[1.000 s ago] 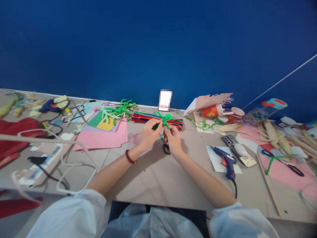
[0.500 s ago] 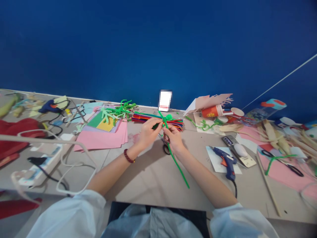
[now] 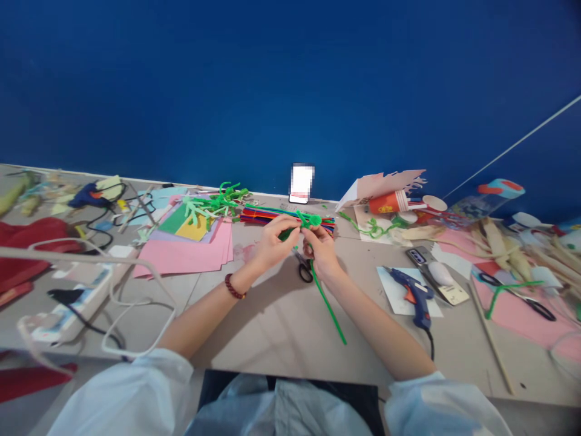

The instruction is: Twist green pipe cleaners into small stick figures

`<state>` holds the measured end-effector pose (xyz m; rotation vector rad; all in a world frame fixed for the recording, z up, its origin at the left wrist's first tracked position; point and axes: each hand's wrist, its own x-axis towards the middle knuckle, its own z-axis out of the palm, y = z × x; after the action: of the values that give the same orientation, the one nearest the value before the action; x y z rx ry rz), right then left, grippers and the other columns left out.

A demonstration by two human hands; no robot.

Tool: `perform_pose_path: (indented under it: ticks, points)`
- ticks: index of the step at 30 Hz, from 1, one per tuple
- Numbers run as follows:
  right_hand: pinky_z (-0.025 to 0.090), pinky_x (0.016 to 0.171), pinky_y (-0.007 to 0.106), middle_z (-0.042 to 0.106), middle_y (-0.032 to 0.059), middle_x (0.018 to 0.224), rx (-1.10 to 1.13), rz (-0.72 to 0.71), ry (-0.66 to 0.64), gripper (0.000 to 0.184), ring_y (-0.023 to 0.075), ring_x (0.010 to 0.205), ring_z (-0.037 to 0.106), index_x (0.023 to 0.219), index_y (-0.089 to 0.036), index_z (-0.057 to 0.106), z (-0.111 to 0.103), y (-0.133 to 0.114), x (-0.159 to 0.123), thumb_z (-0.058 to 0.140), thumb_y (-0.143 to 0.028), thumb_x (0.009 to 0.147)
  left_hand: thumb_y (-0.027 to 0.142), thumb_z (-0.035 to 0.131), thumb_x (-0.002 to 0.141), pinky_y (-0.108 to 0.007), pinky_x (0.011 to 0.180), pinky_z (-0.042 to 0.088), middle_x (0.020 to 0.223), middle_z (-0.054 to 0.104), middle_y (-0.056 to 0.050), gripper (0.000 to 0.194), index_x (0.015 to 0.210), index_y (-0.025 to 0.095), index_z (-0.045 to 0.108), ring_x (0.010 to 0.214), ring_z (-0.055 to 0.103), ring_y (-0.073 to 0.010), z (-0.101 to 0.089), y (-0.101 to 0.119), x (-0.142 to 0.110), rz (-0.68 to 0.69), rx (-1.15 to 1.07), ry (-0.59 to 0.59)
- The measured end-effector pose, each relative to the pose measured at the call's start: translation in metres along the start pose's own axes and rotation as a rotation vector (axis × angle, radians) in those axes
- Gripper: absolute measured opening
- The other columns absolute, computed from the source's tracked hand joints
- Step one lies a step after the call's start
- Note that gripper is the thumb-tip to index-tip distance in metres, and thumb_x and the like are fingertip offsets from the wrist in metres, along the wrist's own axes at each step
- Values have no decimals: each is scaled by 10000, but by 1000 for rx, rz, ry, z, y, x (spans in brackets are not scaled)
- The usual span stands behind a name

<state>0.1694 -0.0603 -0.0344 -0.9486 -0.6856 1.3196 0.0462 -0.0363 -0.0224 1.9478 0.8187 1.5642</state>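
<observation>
Both hands meet over the middle of the table, fingers closed around a green pipe cleaner that is twisted into a small looped shape at its top. My left hand pinches this shape from the left side. In my right hand the stem is gripped just below the loops, and its long tail hangs down to the right over the table. Behind the hands lies a bundle of coloured pipe cleaners. Partly covered by my hands, a pair of scissors rests on the table just beneath them.
A phone with a bright screen leans on the blue wall. Pink paper and green pipe-cleaner pieces lie left, beside a power strip and looping cables. A glue gun, a wooden stick and paper cups are right.
The top of the green pipe cleaner has tilted over to the right and sits lower between my fingers. My right hand has turned slightly; both hands keep their hold.
</observation>
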Motion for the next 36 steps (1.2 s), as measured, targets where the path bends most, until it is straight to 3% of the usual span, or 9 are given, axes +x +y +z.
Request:
perform_pose_path:
  ticks: [8,14,18,21,24,31,36]
  points:
    - [201,346,177,447,-107,535,-32,-100,-34,337,13,360,298,689,-203,515,-2,0,1,798,-359,594,322,678,723,-230,467,313,645,529,9,216,606,160,597,503,405,-64,0,9,7,-522,-428,-46]
    - [216,361,184,489,-87,594,-105,-118,-14,326,24,412,317,699,-202,526,-4,0,0,791,-366,604,339,717,656,-233,456,257,562,468,38,239,590,157,577,477,354,-53,0,7,7,-706,-517,-4]
    - [345,453,189,544,-56,653,-192,-180,-29,257,54,506,429,697,-203,559,-5,-1,1,761,-355,650,317,731,603,-231,450,262,537,460,39,231,585,159,563,474,378,-59,1,6,8,-820,-585,16]
    - [438,600,221,605,-24,736,-301,-284,-60,184,98,641,529,753,-210,612,-9,-2,5,726,-344,697,312,718,606,-230,442,270,537,481,32,215,599,158,568,468,401,-62,1,5,10,-853,-608,-4]
    - [447,655,245,623,-15,747,-394,-363,-102,149,120,677,541,781,-212,639,-15,-6,11,703,-333,723,307,710,623,-231,429,272,525,490,28,201,614,153,581,458,408,-66,1,2,10,-845,-617,-52]
    - [444,659,264,639,-13,721,-438,-361,-171,130,131,658,537,751,-212,676,-22,-16,15,710,-335,724,352,736,670,-220,437,292,555,547,13,213,722,153,680,483,439,-70,-6,-3,8,-753,-599,-164]
    - [461,708,294,664,2,753,-429,-367,-181,137,158,712,570,741,-213,693,-25,-15,18,720,-344,711,406,732,703,-222,429,283,557,557,16,262,799,164,712,469,423,-65,-9,0,8,-657,-512,-176]
